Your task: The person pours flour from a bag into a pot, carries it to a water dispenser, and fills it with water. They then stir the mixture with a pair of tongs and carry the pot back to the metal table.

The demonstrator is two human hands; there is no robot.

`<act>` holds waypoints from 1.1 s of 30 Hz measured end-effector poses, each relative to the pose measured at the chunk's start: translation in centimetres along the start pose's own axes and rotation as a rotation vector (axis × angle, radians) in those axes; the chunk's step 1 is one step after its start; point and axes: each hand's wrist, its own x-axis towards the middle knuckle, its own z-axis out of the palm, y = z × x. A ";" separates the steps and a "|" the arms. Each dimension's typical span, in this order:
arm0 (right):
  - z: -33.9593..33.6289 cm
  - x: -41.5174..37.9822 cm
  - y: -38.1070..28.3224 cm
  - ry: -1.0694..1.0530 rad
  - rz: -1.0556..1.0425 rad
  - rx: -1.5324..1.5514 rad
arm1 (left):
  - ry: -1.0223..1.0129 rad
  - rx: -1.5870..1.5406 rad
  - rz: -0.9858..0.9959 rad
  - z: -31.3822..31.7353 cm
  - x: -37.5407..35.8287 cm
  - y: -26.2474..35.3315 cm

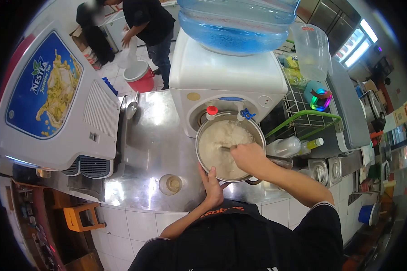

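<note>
A metal pot [263,147] stands under the taps of a white water dispenser [226,74]. Inside it is a pale, cloudy, lumpy mixture [212,135]. My right hand [248,159] is closed over the pot, around the handle of a utensil [224,148] whose working end is sunk in the mixture; its kind cannot be made out. My left hand [211,187] holds the near left rim of the pot, fingers against the outer wall and thumb over the edge. A clear cup [169,184] with something light brown in it sits to the left of that hand.
A NESTEA drink machine [54,99] stands left on the steel counter [149,131]. A metal scoop [131,109] lies near the back. Right are a green-edged wire rack [303,115] and clear bottles [287,147]. Beyond, a person [149,22] stands by a red bucket [140,81].
</note>
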 end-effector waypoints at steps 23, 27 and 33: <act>-3.8 -3.0 1.1 -0.212 0.054 -0.035 | 0.024 0.085 0.022 1.1 -0.8 0.5; -0.4 -1.7 -0.5 -0.028 0.109 -0.076 | 0.016 0.092 0.017 0.9 -0.7 0.4; -2.7 -1.9 1.4 -0.158 0.042 -0.042 | 0.022 0.089 0.058 1.0 -0.3 0.5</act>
